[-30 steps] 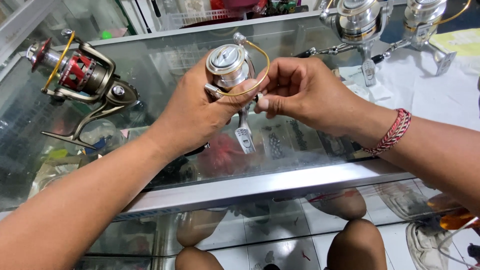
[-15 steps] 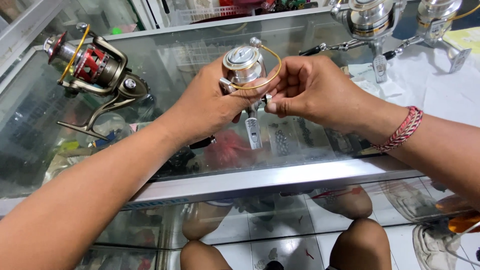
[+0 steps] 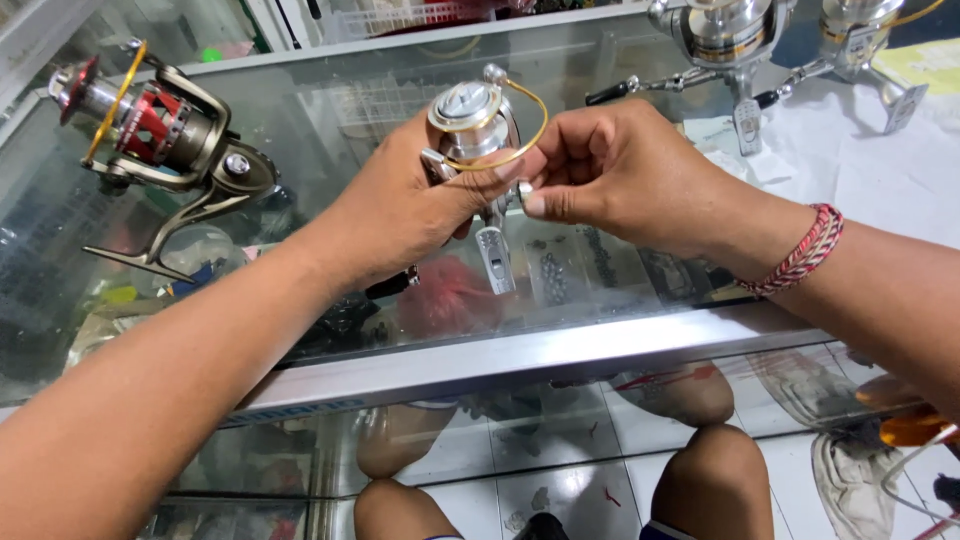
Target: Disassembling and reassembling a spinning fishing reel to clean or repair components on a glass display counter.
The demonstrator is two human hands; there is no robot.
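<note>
Here, a red-and-bronze spinning reel (image 3: 160, 140) lies on the glass counter (image 3: 330, 110) at ten o'clock. At centre, the left hand (image 3: 400, 205) grips a silver reel (image 3: 478, 125) from below, its foot pointing to six o'clock. The right hand (image 3: 615, 170) pinches its side; two more silver reels (image 3: 730, 30) rest at one o'clock.

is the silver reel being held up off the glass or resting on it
Held up: the left hand grips the silver reel above the glass counter; its foot hangs free.
</note>
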